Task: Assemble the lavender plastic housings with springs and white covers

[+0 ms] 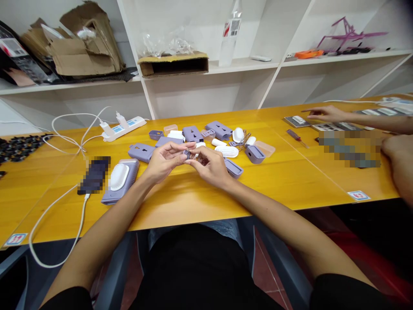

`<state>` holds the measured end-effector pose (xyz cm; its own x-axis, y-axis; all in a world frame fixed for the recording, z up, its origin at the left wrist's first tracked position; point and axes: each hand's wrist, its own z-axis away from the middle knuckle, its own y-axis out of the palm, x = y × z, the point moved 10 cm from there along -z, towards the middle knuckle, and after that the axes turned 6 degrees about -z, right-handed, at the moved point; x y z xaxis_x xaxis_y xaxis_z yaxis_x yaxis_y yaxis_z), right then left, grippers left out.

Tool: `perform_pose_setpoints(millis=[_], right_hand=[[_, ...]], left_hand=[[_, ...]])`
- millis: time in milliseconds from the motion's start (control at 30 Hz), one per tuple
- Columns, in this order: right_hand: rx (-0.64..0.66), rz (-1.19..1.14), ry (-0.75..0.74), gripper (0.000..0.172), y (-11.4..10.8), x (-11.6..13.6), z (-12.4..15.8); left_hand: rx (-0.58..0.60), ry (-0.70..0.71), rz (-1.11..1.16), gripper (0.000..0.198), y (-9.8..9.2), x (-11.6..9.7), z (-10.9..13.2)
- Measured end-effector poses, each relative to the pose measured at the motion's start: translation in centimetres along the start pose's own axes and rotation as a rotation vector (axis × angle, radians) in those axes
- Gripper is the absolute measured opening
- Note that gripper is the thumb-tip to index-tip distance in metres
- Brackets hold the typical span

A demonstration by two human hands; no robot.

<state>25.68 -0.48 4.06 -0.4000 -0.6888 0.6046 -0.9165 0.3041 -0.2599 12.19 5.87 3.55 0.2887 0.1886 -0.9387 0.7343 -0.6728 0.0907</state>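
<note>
Small dark lilac part (187,154) pinched in the air between thumbs and fingertips of left hand (164,162) and right hand (209,166), both closed on it, just above yellow wooden table (292,183); exact form of part too small to tell. Just beyond: scattered lilac plastic housings (192,134) and white oval inserts (226,151); lilac housing with white insert (131,168) near left wrist. Risk: part slipping from fingertips under uneven pressure or a twist of the hands, then dropping among similar pieces and becoming hard to find. Risk: left forearm snagging white charging cable (83,219), dragging pixelated phone (95,175). Co-worker's hand (325,114) well apart at right, beyond red-handled screwdriver (293,136); little risk of collision at that distance.
</note>
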Motion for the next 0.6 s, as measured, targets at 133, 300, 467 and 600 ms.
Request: perform_pose_setpoints(millis=[133,300,467,600], right_hand=[[-0.006,-0.064,0.089,0.021,0.1,-0.8,0.1],[0.015,0.005,-0.001,0.02,0.3,-0.2,0.1],[0.08,0.095,-0.188,0.019,0.9,1.3,0.3],[0.117,0.135,-0.199,0.022,1.2,1.1,0.4]], left_hand=[[-0.014,0.001,-0.014,0.033,-0.1,-0.1,0.0],[-0.056,-0.032,-0.02,0.038,-0.4,0.1,0.0],[-0.101,-0.06,-0.034,0.042,-1.0,0.7,0.0],[-0.132,-0.078,-0.049,0.044,-1.5,1.2,0.0]])
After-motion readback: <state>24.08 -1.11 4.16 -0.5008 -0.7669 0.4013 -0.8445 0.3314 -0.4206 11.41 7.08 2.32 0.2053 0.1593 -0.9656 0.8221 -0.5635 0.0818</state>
